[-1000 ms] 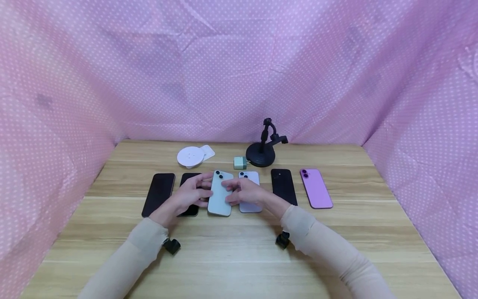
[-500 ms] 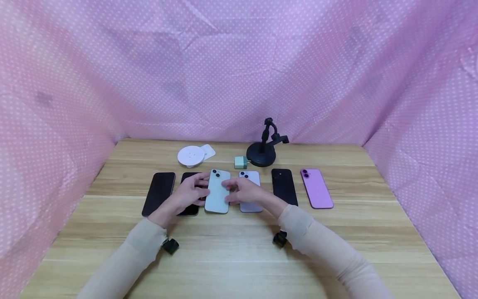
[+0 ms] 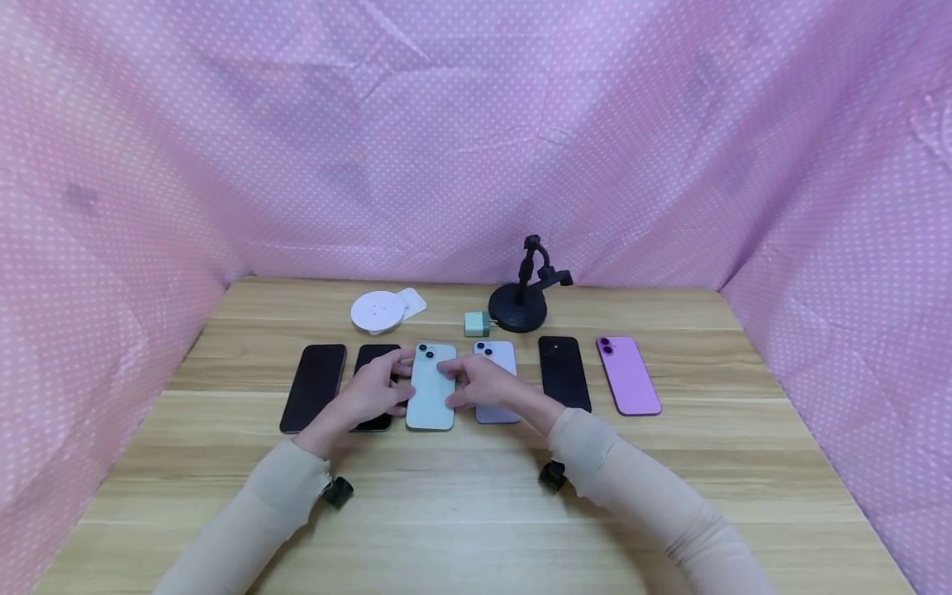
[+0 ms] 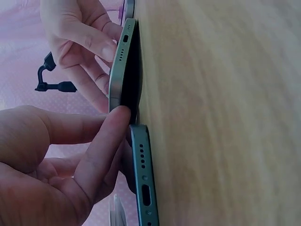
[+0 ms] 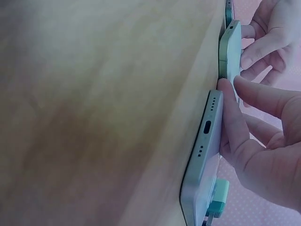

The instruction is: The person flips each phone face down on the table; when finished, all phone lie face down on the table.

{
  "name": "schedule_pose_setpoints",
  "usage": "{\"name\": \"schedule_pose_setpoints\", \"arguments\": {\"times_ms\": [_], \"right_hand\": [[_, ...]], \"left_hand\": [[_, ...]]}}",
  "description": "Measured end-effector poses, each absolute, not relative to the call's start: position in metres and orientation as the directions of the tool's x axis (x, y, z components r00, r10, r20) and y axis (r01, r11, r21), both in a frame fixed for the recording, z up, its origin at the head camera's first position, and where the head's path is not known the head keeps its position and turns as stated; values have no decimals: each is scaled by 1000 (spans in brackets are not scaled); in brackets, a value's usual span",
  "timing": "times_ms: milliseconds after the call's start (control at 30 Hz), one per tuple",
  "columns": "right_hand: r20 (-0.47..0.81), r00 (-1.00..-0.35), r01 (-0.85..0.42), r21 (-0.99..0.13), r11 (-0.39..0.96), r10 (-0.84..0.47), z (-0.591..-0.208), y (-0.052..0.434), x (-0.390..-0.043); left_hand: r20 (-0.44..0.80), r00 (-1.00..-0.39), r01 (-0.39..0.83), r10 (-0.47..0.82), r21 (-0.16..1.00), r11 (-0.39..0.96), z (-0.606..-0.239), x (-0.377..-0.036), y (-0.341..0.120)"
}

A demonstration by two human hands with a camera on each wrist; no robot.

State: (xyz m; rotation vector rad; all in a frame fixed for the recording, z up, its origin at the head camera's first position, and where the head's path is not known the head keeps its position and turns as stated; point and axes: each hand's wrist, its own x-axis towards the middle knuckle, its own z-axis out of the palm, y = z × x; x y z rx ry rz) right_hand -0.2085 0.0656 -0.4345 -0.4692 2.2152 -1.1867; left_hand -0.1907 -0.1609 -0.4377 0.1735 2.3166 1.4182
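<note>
On the wooden table (image 3: 669, 463), a row of phones runs from a black phone (image 3: 313, 387) on the far left to a purple phone (image 3: 628, 374) on the right. The left hand (image 3: 372, 395) pinches the left edge of the pale green phone (image 3: 431, 392), lying camera-side up mid-row. The right hand (image 3: 483, 382) grips its right edge, fingers curled, resting over the lilac phone (image 3: 500, 357) just beside it.

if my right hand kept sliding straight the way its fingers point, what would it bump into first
Probably your left hand. Your right hand points leftward across the pale green phone that both hands grip, and the left hand's fingers sit on its opposite edge. Depth is hard to judge.
</note>
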Motion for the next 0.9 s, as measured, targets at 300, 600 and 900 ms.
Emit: {"name": "schedule_pose_setpoints", "arguments": {"times_ms": [300,600,900], "right_hand": [[-317,-774,-107,-788,606,-548,-433,58,-205],[-328,-774,-140,-746,651,-542,-428,54,-206],[-321,-762,-173,-736,655,-562,-428,54,-207]], "left_hand": [[-254,-920,-65,298,850,522,-434,-183,-156],[-195,-940,1,281,820,572,-435,-181,-155],[-227,-931,-15,285,805,593,-432,-185,-156]]}}
